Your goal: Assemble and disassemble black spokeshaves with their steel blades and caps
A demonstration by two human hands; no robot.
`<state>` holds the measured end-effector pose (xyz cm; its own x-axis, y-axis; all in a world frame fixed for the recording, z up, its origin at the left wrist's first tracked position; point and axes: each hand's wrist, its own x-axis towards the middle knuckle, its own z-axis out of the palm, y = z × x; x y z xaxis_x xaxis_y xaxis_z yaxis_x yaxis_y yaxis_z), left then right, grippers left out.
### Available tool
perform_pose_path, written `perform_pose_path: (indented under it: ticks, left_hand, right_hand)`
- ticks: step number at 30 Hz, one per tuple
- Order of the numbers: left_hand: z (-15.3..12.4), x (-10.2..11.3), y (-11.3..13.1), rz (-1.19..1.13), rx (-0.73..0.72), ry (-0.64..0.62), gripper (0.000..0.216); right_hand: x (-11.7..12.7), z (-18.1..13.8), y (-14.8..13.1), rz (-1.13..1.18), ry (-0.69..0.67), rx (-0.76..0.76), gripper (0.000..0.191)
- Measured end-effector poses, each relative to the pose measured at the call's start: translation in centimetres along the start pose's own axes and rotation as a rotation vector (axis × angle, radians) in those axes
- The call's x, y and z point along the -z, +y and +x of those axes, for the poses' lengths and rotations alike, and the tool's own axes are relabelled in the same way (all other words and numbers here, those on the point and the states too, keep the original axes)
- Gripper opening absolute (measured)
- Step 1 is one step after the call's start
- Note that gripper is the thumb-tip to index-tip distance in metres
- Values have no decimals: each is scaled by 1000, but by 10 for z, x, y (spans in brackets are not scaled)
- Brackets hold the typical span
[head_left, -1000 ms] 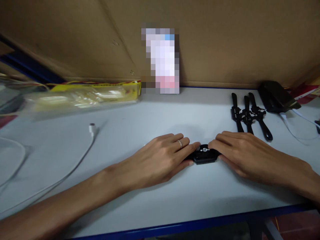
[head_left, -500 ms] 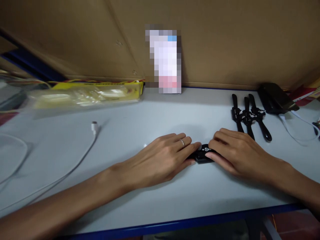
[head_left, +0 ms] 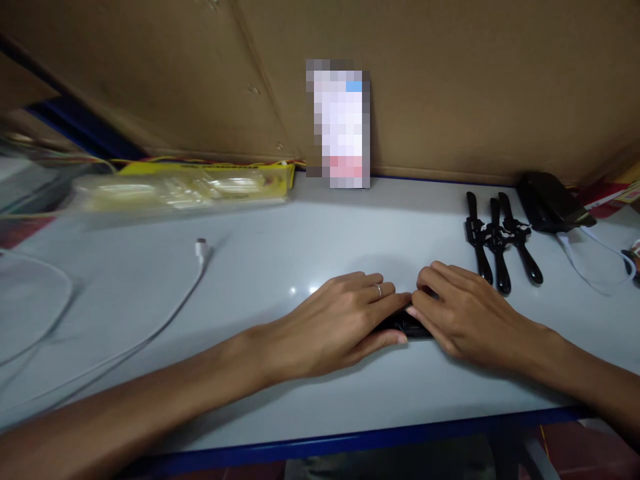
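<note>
A black spokeshave [head_left: 415, 328] lies flat on the table near its front, mostly covered by my fingers. My left hand [head_left: 357, 313], with a ring on one finger, is closed around its left end, thumb along the near side and fingers on the far side. My right hand [head_left: 453, 307] is closed over the middle and right part, thumb and fingertips pinched together by the spokeshave's centre. What lies under those fingertips is hidden. Beyond my right hand rest three more black spokeshaves [head_left: 500, 243], side by side.
Against the cardboard wall [head_left: 450, 87] leans a blurred-out upright phone-like thing [head_left: 345, 127]. A plastic-wrapped yellow pack [head_left: 210, 187] lies at the back left. A white cable [head_left: 173, 313] crosses the left side. A black box-like device [head_left: 553, 200] with a white cord sits at the right.
My right hand's fingertips have moved over the spokeshave's centre, covering the silver screw that showed before. Both hands are closer together. The whole view has shifted slightly.
</note>
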<state>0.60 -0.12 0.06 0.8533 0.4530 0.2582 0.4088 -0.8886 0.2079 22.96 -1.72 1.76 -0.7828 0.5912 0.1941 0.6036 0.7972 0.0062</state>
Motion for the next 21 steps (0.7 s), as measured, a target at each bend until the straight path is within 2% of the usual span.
perform_pose_path:
  ticks: [4,13,17,21]
  left_hand:
    - [1,0,2,-63,32,-6,42]
    - [1,0,3,-82,44,0,43]
    - [1,0,2,-51,42,-3,44]
    - [0,0,2,-20,23,3,44]
  right_hand:
    - [-2,0,-1,38,-7,-20,29]
    - [-4,1,-10,128,89,-117,27]
    - [-4,2,-11,125,56,-129,29]
    - [3,3,1,246,-13,-110,29]
